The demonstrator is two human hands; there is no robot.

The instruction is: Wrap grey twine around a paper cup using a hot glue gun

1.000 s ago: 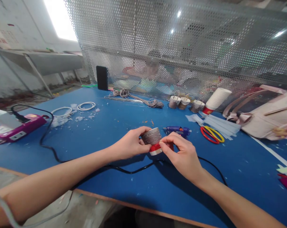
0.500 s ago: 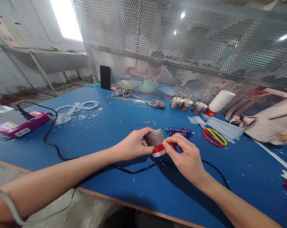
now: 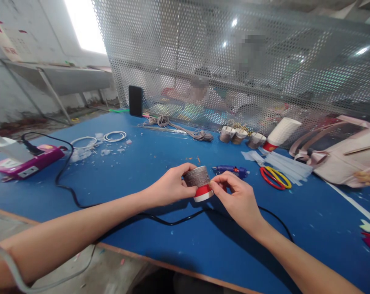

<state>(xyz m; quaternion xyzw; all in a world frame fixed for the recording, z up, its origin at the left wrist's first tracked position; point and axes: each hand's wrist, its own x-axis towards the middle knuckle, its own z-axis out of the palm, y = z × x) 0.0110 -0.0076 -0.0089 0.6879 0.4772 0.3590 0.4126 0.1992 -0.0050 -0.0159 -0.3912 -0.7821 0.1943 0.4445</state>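
Observation:
A paper cup [image 3: 203, 192], red with a white rim, is tilted above the blue table, with grey cord [image 3: 197, 176] wound round its upper part. My left hand [image 3: 171, 185] grips the cup from the left, fingers behind and thumb in front. At the cup's right side, my right hand [image 3: 237, 200] is closed in a pinch with thumb and forefinger; what lies between the fingertips is too small to make out. Just behind my right hand lies a blue glue gun [image 3: 232, 170].
Scissors [image 3: 272, 178], glue sticks [image 3: 290, 165], stacked cups [image 3: 283, 132], cord-wrapped cups [image 3: 227, 134] and a bag [image 3: 350, 153] stand right. A phone [image 3: 136, 101] and cord bundle [image 3: 163, 121] lie behind; a purple power strip [image 3: 34, 163] sits left. A black cable [image 3: 172, 223] crosses in front.
The cup has turned slightly and shifted a little left in my left hand. My right hand's pinch stays beside it, with its fingers a little lower.

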